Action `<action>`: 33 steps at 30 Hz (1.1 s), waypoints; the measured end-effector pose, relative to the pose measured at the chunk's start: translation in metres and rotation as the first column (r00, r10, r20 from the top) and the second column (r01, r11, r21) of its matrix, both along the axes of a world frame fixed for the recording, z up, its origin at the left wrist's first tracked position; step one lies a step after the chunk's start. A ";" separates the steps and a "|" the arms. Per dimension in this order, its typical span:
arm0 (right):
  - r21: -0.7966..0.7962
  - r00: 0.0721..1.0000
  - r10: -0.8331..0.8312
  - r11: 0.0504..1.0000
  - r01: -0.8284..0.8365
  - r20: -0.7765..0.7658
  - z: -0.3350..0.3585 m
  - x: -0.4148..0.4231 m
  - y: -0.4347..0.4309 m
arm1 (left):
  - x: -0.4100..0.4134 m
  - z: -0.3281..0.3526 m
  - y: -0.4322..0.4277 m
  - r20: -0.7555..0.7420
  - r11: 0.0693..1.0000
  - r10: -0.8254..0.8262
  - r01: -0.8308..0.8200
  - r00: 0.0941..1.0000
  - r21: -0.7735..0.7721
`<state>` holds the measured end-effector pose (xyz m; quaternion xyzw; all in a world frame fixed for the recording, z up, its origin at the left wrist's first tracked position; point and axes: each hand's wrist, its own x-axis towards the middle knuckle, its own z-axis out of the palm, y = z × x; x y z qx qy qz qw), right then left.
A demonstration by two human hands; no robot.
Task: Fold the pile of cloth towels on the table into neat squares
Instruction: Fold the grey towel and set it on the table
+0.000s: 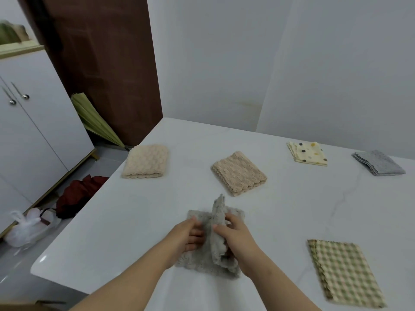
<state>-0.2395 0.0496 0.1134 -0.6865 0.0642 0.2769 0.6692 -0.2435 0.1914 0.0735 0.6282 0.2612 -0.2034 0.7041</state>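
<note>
Lower centre: my right hand (235, 239) pinches the towel (202, 263) by its upright flap, my left hand (187, 237) rests on it, grip unclear; the limp flap could land skewed

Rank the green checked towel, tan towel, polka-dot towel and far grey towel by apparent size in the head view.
1. green checked towel, nearest the camera
2. tan towel
3. far grey towel and polka-dot towel: too alike to rank

On the table (292, 209) a towel (202, 263) lay nearest. Behind it lay a second towel (239, 173); left, a third towel (145, 161); far right, a fourth towel (307, 153) and fifth towel (379, 163); near right, a sixth towel (345, 272).
</note>
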 end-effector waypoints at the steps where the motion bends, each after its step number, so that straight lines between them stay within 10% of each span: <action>1: -0.027 1.000 0.016 0.999 -0.016 -0.009 -0.002 -0.001 0.004 | 0.000 -0.001 0.001 -0.005 1.000 -0.009 0.009 1.000 -0.011; 12: -0.289 0.978 -0.058 0.950 0.116 0.200 -0.018 -0.002 -0.010 | -0.005 -0.005 0.004 0.143 0.979 0.004 -0.033 0.990 0.201; 24: -0.568 0.912 0.311 0.815 -0.112 0.266 -0.037 -0.006 -0.011 | -0.017 -0.004 0.023 0.084 0.788 -0.171 0.085 0.982 0.610; 33: -0.829 0.643 0.559 0.506 0.236 0.524 -0.044 -0.009 -0.013 | -0.015 -0.011 0.012 0.073 0.700 -0.310 0.175 0.948 0.693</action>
